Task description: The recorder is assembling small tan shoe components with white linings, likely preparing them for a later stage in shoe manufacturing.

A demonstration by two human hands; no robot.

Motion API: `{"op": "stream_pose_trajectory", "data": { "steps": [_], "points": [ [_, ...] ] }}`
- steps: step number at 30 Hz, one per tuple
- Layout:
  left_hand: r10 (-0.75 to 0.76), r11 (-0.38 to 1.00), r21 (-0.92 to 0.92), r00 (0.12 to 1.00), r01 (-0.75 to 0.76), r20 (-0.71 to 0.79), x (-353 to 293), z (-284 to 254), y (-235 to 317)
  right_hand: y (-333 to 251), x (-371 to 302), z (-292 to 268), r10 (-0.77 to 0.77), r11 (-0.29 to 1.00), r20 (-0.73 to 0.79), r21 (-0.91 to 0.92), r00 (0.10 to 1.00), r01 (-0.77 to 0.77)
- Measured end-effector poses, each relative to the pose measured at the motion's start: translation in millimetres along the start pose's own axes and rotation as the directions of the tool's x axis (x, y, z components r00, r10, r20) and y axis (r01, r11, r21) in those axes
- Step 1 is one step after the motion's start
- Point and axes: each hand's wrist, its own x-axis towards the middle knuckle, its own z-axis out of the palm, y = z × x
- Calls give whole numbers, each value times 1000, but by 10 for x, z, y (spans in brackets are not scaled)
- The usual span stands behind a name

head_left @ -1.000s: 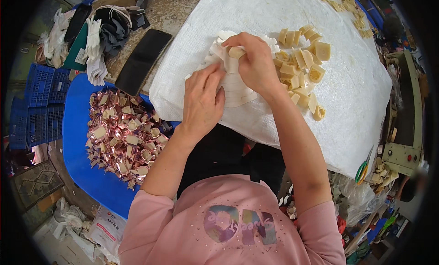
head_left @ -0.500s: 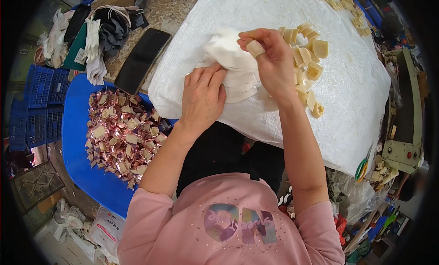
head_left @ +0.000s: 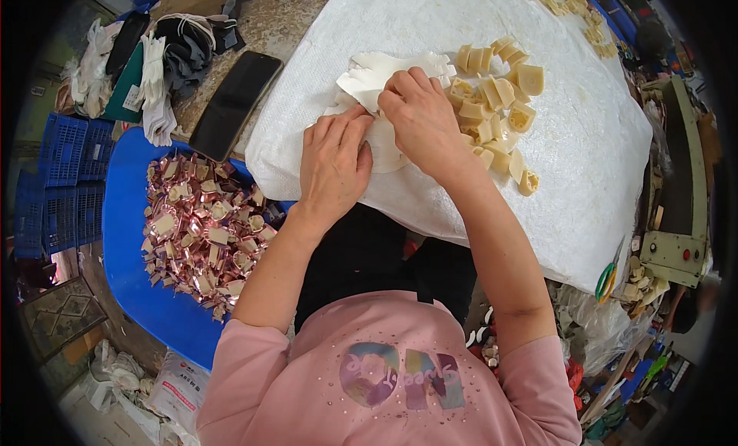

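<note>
Thin white sheet pieces with scalloped edges (head_left: 370,75) lie overlapped on a large white covered work surface (head_left: 573,169). My left hand (head_left: 335,155) rests flat on the lower pieces, its fingers stretched out and fingertips at the upper sheets. Just right of it, my right hand (head_left: 419,119) bends its fingers down onto the white pieces; its fingertips are hidden, so what they pinch cannot be made out. Close beyond the right hand lies a loose cluster of small cream-coloured, curved blocks (head_left: 530,80), some hollow.
At left stands a blue tub (head_left: 127,238) heaped with shiny pink pieces bearing cream blocks (head_left: 207,223). A black phone (head_left: 236,106), gloves (head_left: 156,84) and cloths lie at the upper left. Scissors (head_left: 606,283) hang at the right edge, near a green-grey machine (head_left: 676,250).
My right hand has come down and left from beside the cream blocks onto the white pieces. The upper white sheet now lies flatter and spreads wider. My left hand has barely moved.
</note>
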Motion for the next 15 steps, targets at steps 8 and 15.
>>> {"op": "stream_pose_trajectory", "data": {
  "steps": [8, 15],
  "points": [
    [61, 996, 57, 998, -62, 18, -14, 39, -4, 158, 56, -254, 426, 873, -376, 410, 823, -265],
    [101, 995, 20, 990, -100, -99, -81, 71, -92, 245, -95, -1042, 472, 839, -448, 492, 759, -232]
  ]
}}
